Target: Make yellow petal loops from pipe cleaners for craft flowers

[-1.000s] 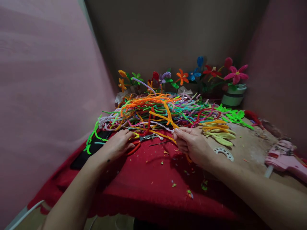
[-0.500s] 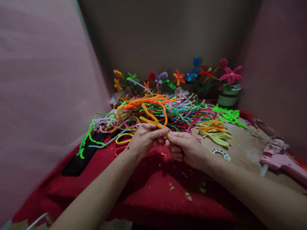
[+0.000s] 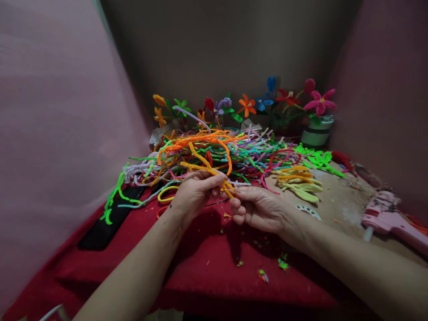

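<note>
My left hand (image 3: pixel 195 191) is closed, pinching yellow-orange pipe cleaners (image 3: pixel 199 156) between thumb and fingers. Two long ends fork up and left from the grip, and short crossed ends stick out on its right side. My right hand (image 3: pixel 259 207) has its thumb and forefinger pressed together at those short ends, its other fingers curled below. Both hands hover over the front of a big heap of coloured pipe cleaners (image 3: pixel 254 156). The exact crossing of the strands is partly hidden by my fingers.
Pipe-cleaner flowers (image 3: pixel 247 105) stand along the back. On the right are yellow petal loops (image 3: pixel 306 189), green pieces (image 3: pixel 316 158), a white ring-shaped piece (image 3: pixel 309 210) and a pink glue gun (image 3: pixel 384 218). A black phone-like slab (image 3: pixel 96 236) lies left on the red cloth (image 3: pixel 207 272).
My hands have drawn slightly apart, baring the short crossed ends between them. My right hand has turned and its fingers have loosened a little. The view has shifted slightly.
</note>
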Motion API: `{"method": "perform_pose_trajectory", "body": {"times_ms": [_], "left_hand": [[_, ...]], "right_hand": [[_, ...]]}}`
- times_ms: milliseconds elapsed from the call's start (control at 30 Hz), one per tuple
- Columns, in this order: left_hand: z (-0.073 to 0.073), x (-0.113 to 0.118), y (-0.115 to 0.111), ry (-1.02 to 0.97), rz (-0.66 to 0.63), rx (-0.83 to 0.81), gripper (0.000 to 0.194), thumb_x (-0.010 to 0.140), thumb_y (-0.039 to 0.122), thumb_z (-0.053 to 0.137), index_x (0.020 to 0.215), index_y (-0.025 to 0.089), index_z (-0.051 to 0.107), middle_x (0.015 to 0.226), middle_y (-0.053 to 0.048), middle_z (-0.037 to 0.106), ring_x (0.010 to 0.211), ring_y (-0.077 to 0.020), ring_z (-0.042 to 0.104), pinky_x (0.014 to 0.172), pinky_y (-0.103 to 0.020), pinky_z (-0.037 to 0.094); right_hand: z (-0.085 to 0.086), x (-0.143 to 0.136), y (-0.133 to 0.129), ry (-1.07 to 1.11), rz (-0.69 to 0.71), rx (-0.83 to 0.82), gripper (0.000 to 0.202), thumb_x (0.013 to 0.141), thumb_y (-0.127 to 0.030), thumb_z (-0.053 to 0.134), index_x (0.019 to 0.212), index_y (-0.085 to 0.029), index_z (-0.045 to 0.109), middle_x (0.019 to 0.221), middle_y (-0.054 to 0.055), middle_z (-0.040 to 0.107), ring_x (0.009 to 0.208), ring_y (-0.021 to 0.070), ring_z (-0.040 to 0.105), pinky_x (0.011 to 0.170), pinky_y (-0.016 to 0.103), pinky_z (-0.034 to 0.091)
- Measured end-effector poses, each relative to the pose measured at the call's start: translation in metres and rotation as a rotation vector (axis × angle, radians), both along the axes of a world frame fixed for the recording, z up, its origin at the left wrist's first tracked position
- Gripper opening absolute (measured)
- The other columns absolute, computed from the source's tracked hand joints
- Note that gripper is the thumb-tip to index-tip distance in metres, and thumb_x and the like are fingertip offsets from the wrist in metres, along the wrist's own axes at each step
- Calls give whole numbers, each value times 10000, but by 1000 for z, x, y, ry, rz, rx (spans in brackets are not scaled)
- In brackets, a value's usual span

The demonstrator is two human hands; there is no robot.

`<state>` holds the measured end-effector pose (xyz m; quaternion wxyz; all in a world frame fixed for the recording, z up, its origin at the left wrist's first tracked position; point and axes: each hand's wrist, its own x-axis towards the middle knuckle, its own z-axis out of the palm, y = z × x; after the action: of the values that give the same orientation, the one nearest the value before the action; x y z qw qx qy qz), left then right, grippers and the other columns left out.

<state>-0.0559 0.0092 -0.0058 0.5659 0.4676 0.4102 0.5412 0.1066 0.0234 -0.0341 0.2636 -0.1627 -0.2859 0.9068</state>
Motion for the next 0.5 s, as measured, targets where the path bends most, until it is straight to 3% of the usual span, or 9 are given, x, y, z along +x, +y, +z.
{"method": "perform_pose_trajectory", "body": {"times_ms": [200, 367, 500], "left_hand": [[0, 6, -4, 143, 116, 26, 168, 695, 281, 680, 628, 134, 636, 460, 45, 475, 410, -41, 381, 412, -178, 273], [6, 20, -12, 346, 331, 140, 193, 680, 263, 670, 538, 143, 616, 430, 45, 477, 392, -50, 378, 401, -194, 282], [9, 24, -14, 293, 252, 121, 108, 675, 241, 668, 636, 141, 652, 488, 41, 534, 420, -53, 423, 418, -183, 316]], "right_hand": [[-3, -2, 0, -67, -45, 30, 86, 795, -89, 529, 850, -101, 595, 571, -10, 580, 471, 79, 543, 580, 275, 530], [-3, -4, -3, -133, -162, 124, 61, 759, -160, 601, 764, -99, 596, 508, -18, 562, 398, 78, 496, 461, 255, 502], [-4, -6, -6, -162, -206, 255, 168, 741, -272, 634, 683, -136, 557, 511, -7, 587, 400, 98, 507, 458, 276, 488]]}}
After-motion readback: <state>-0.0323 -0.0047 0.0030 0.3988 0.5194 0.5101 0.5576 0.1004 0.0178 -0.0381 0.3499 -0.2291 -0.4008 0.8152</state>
